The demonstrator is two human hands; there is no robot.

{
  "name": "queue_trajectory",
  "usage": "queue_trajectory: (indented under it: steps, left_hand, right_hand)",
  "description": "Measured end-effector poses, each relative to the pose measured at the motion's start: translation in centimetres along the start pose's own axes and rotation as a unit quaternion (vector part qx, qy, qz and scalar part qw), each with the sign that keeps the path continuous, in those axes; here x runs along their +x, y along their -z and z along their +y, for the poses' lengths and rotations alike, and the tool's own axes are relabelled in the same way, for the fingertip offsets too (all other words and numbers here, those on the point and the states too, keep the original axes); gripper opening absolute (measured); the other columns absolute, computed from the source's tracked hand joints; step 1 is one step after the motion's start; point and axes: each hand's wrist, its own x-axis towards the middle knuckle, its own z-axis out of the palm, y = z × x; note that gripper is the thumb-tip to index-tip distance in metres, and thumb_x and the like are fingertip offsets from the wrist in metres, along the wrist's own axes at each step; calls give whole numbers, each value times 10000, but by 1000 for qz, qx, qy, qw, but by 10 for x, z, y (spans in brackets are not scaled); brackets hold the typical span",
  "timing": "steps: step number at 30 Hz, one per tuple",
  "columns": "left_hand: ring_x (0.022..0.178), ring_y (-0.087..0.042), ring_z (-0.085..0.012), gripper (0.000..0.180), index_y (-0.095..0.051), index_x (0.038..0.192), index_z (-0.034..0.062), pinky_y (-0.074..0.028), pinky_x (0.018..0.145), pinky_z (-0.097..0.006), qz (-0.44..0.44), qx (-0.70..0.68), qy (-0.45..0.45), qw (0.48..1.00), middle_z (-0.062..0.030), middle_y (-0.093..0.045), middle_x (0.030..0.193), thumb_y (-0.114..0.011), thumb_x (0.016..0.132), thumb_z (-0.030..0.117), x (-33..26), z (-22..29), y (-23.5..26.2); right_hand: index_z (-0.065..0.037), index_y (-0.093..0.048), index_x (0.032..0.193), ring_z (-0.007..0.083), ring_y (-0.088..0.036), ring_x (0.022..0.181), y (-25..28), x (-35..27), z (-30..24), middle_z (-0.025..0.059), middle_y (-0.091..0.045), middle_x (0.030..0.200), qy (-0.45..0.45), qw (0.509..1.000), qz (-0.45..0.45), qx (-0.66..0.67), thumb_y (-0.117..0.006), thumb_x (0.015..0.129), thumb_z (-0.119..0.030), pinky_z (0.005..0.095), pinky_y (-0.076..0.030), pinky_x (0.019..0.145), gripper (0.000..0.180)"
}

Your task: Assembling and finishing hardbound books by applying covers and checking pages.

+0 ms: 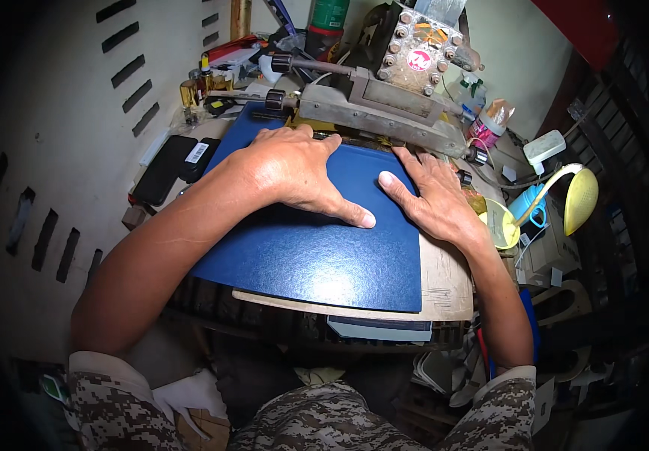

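A dark blue hardcover [294, 252] lies flat, its far part reaching under a grey metal press [384, 109]. My left hand [294, 173] rests on the cover with the thumb stretched out to the right and the fingers along the press's lower edge, where the tips are partly hidden. On the cover's right side lies my right hand [433, 188], fingers spread toward the press and thumb pointing left. Neither hand grips anything. Beneath the cover, a tan board [448, 282] shows along the right and near edges. Gold foil-like material [324, 131] shows under the press.
A black phone [165, 171] and a smaller black device [198, 158] lie left of the cover. Gold foil rolls [189, 93] stand farther back. A yellow lamp [580, 201] and a light blue cup [527, 205] are at right. A slotted wall [61, 150] borders the left.
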Motion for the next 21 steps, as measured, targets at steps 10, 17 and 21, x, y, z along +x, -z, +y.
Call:
queue_trajectory:
  steps: [10, 17, 21]
  left_hand:
    - [1147, -614, -374, 1343, -420, 1490, -5, -474, 1016, -435, 7, 8, -3, 1000, -265, -602, 1265, -624, 556, 938, 0, 1, 0]
    - [1152, -612, -379, 1354, -414, 1493, -6, -472, 1019, -442, -8, 8, 3, 1000, -270, -601, 1266, -622, 549, 943, 3, 0, 1]
    - [1155, -608, -386, 1362, -415, 1492, -8, -467, 1024, -459, -15, -7, 8, 1000, -276, -592, 1275, -632, 540, 942, -1, -2, 1]
  right_hand:
    - [-70, -429, 1500, 428, -448, 1306, 2, 1, -2, 266, -500, 1388, -2, 1000, -4, -16, -327, 934, -763, 548, -312, 1109, 901]
    - [-2, -454, 1459, 370, -575, 1181, 17, -16, -2, 240, -558, 1356, 21, 999, 23, -19, -498, 961, -612, 450, -465, 994, 789]
    - [36, -592, 1333, 239, -701, 914, 85, -12, -6, 209, -700, 1158, 38, 974, 150, 165, -679, 929, -423, 320, -565, 773, 617]
